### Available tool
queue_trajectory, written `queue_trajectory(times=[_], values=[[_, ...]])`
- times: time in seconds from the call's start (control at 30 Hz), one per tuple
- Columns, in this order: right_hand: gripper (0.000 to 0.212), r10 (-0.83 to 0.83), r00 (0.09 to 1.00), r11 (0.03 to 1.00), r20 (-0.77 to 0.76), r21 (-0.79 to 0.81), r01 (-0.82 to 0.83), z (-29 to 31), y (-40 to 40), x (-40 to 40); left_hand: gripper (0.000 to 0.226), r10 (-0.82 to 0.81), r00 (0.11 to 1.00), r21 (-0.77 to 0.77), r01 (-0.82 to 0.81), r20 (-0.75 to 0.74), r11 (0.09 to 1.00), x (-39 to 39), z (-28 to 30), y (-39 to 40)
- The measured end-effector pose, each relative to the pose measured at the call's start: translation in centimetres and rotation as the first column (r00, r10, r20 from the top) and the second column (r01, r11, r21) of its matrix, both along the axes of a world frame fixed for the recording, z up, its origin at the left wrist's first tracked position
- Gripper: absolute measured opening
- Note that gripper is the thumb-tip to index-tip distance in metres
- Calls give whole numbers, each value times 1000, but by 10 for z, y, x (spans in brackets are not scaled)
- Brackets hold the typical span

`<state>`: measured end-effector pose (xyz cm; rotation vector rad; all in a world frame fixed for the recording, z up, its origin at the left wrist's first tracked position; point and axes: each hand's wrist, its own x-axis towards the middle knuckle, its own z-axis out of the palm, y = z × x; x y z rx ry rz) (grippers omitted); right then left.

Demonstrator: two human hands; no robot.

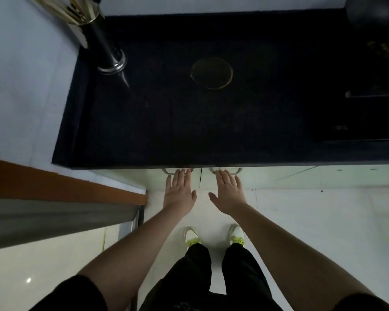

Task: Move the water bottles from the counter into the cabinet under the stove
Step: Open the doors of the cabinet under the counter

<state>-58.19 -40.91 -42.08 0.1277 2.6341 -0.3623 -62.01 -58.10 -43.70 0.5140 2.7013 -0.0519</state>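
Observation:
I look straight down at a dark counter (189,122) with a round ring (211,73) set in its top. Below its front edge are two pale cabinet doors, each with a metal handle: the left handle (166,171) and the right handle (237,170). My left hand (180,194) reaches flat toward the left handle, its fingertips at the bar. My right hand (228,194) does the same at the right handle. Both hands have straight, spread fingers and hold nothing. No water bottle is in view.
A dark holder with gold-coloured utensils (92,30) stands at the counter's back left. A dark appliance (375,63) occupies the right end. A brown-topped ledge (65,187) juts in at the left. My feet in white and yellow shoes (213,236) stand on a pale tiled floor.

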Motion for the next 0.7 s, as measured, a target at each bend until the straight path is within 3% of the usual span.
queue_trajectory(times=[0.17,0.37,0.7], values=[[66,-121,992,992,-18,-46,120,2,-3,9,65,8,1000,33,-7,-11,999,-7,8,4],[60,-118,989,992,-85,-41,115,3,0,65,60,-70,998,62,70,1,996,40,15,-30],[86,-155,983,988,-100,-25,153,17,26,180,61,97,989,45,-102,109,994,139,34,-80]])
